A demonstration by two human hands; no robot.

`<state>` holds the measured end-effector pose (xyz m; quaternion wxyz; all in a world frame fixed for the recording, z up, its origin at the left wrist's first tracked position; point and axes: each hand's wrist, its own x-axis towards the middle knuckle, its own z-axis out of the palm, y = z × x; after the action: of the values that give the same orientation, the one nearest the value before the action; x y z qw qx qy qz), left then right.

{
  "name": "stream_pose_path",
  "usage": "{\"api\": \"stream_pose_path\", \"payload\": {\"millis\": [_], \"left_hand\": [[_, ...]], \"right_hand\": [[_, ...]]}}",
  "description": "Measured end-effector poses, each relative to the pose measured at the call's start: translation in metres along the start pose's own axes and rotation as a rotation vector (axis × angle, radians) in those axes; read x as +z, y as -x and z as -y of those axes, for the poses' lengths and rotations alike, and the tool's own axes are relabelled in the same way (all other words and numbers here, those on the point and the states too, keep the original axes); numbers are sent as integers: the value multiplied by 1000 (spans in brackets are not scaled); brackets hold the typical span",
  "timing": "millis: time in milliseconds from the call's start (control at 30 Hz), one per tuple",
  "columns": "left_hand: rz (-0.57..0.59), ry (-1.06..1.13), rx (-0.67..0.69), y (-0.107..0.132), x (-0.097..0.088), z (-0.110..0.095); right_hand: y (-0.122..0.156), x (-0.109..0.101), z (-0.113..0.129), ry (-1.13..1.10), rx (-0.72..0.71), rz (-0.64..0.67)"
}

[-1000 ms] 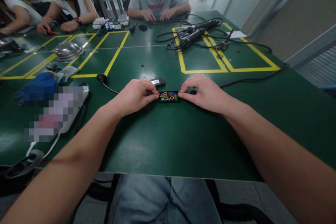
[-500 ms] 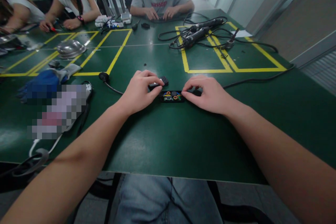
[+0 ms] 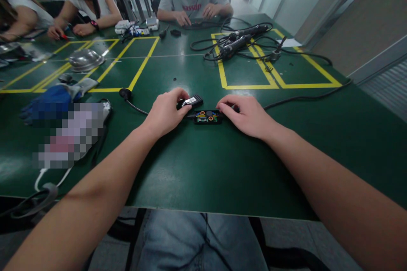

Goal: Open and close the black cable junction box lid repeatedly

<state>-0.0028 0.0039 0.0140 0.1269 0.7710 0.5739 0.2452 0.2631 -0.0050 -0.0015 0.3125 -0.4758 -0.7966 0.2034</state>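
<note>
On the green desk (image 3: 203, 169), a black power plug (image 3: 125, 93) lies well left of the open electronics casing (image 3: 207, 117), while just left of that casing the left hand (image 3: 165, 112) has thumb and fingers parted around the near end of a labelled black cover (image 3: 192, 101), its grip impossible to confirm. The casing lies flat, components upward, and at its right end the right hand (image 3: 248, 114) curls thumb and fingertips close together, any hold hidden. The step seems to be taking up the cover; next calls for a secure pinch, with the casing kept steady.
</note>
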Motion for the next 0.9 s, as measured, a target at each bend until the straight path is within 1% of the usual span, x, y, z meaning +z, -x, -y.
{"api": "stream_pose_path", "payload": {"millis": [67, 100, 200, 233, 300, 433, 633, 733, 900], "left_hand": [[-6, 71, 66, 2, -2, -4], [14, 117, 117, 4, -3, -7], [134, 229, 276, 7, -7, -13], [167, 241, 310, 9, -8, -14], [196, 230, 350, 10, -8, -16], [219, 188, 368, 11, -6, -16], [240, 154, 338, 10, -5, -16], [238, 140, 332, 10, -5, -17], [224, 130, 367, 10, -5, -16]], "right_hand": [[0, 1, 0, -24, 21, -8], [0, 1, -1, -31, 30, -20], [0, 2, -3, -27, 42, -69], [0, 2, -4, -22, 40, -77], [0, 3, -4, -16, 36, -70], [0, 3, -3, -2, 14, -28], [-1, 3, -5, 14, -4, 9], [-1, 3, -5, 25, -6, 27], [-2, 2, -2, 8, 23, 30]]}}
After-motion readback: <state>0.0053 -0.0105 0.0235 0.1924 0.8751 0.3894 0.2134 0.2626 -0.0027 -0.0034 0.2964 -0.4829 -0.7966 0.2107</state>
